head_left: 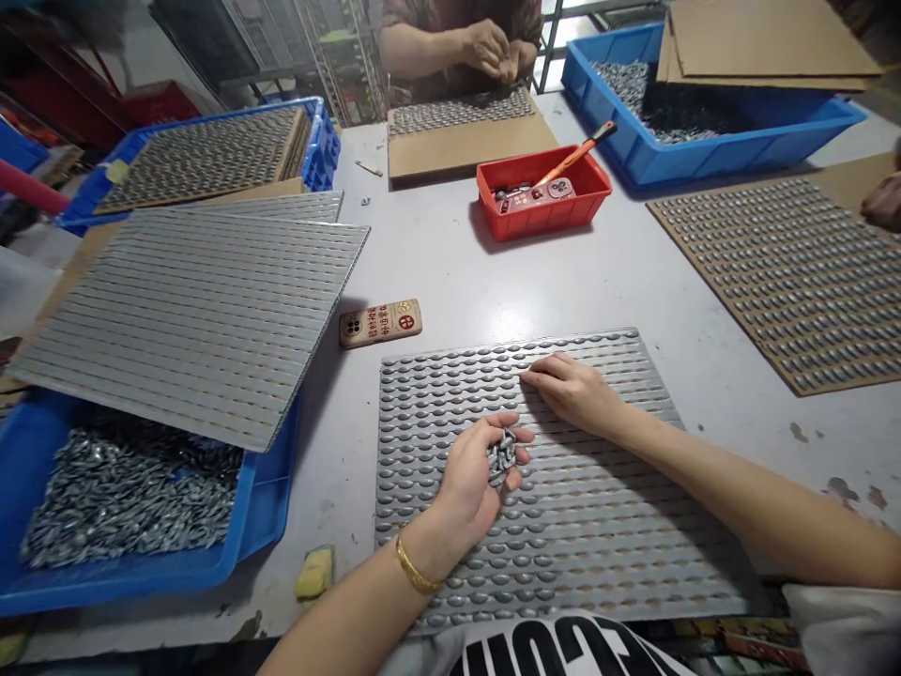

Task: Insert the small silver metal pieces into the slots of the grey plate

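Note:
My left hand [465, 479], with a gold bangle at the wrist, is cupped palm up around a small heap of grey spindle-shaped metal pieces [502, 454]. It is over a grey slotted board [619, 502], whose left part carries rows of the same pieces. Farther up the board, my right hand [573, 390] has its fingers pinched together at the end of a filled stretch of a row. Whatever lies between those fingertips is hidden. Toward the board's right side, the slots hold no pieces except along the top row.
A blue bin of loose pieces [133, 498] stands left, partly under stacked grey boards [190, 300]. A phone [380, 323], yellow block [314, 573] and red tray [545, 221] lie around. Another person's hands [496, 52] work opposite; a filled brown board [795, 282] lies right.

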Action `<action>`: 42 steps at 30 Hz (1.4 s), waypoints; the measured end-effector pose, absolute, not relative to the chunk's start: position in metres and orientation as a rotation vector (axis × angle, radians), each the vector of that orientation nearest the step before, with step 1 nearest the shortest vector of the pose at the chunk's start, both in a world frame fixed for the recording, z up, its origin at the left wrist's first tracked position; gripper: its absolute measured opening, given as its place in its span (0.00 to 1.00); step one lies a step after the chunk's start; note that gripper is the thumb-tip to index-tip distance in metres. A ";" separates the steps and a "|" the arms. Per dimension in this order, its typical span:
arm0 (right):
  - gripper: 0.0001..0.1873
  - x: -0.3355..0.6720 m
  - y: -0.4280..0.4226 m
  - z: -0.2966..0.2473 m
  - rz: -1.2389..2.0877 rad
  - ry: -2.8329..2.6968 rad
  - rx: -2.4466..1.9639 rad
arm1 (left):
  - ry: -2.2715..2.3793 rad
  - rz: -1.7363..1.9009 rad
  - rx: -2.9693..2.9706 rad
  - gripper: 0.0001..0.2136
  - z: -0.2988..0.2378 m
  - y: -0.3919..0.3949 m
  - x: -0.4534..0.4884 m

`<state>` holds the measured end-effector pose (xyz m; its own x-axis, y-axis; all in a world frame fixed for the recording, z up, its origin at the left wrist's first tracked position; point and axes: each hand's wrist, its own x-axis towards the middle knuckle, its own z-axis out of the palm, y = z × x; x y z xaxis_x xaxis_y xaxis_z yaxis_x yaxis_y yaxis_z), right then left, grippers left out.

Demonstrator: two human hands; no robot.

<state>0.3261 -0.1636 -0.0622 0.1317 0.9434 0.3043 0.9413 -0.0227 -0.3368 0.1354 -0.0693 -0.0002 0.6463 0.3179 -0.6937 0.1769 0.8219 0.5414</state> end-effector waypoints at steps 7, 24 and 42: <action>0.14 0.293 -0.169 -0.026 0.526 -1.490 -1.709 | 0.844 0.107 0.684 0.14 -0.002 -0.075 0.140; 0.11 0.279 -0.181 -0.011 0.632 -1.420 -1.728 | 0.850 0.162 0.729 0.11 -0.007 -0.084 0.146; 0.14 0.314 -0.167 -0.065 -0.060 -1.845 -2.041 | 0.852 0.004 0.643 0.15 0.001 -0.078 0.138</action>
